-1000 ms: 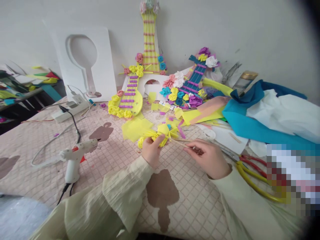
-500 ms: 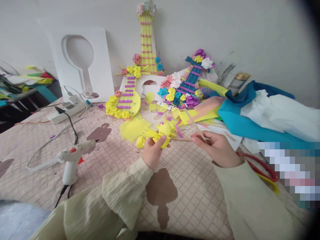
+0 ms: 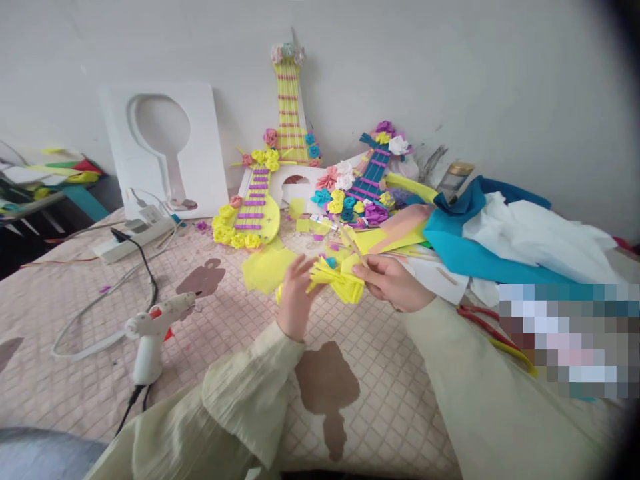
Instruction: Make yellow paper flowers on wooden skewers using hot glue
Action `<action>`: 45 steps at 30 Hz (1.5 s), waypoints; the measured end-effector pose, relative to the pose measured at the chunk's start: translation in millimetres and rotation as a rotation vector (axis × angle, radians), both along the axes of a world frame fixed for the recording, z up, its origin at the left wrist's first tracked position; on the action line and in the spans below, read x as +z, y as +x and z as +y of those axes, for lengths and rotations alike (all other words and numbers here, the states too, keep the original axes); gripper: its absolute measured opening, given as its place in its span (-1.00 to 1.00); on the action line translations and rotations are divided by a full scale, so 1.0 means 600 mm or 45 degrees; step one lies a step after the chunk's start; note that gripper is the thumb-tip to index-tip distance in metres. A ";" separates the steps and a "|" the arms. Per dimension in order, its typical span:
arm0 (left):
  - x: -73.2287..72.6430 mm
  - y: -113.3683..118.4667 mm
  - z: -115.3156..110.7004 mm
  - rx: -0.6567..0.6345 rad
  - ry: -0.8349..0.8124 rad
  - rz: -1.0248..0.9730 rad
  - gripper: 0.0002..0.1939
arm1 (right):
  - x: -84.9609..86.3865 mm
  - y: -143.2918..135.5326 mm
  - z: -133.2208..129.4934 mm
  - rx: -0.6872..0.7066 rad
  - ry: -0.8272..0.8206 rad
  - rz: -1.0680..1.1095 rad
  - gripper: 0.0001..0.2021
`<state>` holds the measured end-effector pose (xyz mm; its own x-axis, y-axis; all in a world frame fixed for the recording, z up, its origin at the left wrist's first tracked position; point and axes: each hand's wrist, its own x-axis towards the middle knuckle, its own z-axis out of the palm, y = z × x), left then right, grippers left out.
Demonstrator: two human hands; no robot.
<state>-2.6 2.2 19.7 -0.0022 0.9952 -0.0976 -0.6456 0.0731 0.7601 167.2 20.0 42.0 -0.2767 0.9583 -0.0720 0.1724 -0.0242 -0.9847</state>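
A fringed yellow foam flower [image 3: 336,279] on a thin wooden stick [image 3: 351,244] is held above the quilted pink table cover [image 3: 390,387]. My right hand [image 3: 391,281] is closed on the flower's base and the stick, which points up and away. My left hand [image 3: 294,293] is at the flower's left side with fingers spread, touching the petals. Both arms wear pale cream sleeves. A loose yellow foam sheet [image 3: 265,268] lies just beyond my left hand.
A white hot glue gun [image 3: 150,327] with a black cord stands to the left. Decorated foam guitars [image 3: 255,207] [image 3: 290,107] [image 3: 373,177] lean at the wall, beside a white foam board [image 3: 165,147]. Teal and white cloth [image 3: 500,240] piles at right, with scissors [image 3: 500,333] near it.
My right hand moved left from the stick's end to the flower and took hold of it. My left hand let go and opened beside the petals. The stick now points upward.
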 end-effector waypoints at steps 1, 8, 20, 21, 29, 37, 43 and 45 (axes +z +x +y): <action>0.006 -0.012 0.007 0.103 0.068 0.048 -0.66 | 0.002 0.001 -0.001 0.023 -0.001 -0.014 -0.69; 0.004 -0.031 0.013 -0.424 0.100 0.623 -0.74 | -0.013 -0.003 -0.031 0.128 0.199 -0.207 -0.77; -0.008 -0.011 0.006 -0.528 0.028 0.735 -0.90 | -0.029 0.009 -0.042 0.000 0.179 -0.226 -0.80; -0.009 -0.010 0.006 -0.534 0.026 0.719 -0.89 | -0.029 0.008 -0.043 0.010 0.179 -0.220 -0.81; -0.027 0.006 -0.003 -0.361 0.243 0.848 -0.90 | -0.046 -0.002 -0.047 -0.094 0.244 -0.192 -0.78; -0.027 -0.003 0.008 -0.421 0.026 0.732 -0.87 | -0.029 0.020 -0.041 -0.145 0.408 -0.470 -0.67; -0.035 -0.013 0.013 -0.525 0.129 0.813 -0.85 | -0.034 0.051 -0.025 0.203 0.838 -0.883 -0.69; -0.032 -0.015 0.014 -0.567 0.110 0.752 -0.83 | -0.042 0.056 -0.020 0.228 0.892 -0.945 -0.71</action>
<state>-11.3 10.7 0.4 0.3756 0.9182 -0.1263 -0.0513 0.1566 0.9863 200.8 8.1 16.5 -0.5328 0.8003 0.2750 0.6865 0.5988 -0.4126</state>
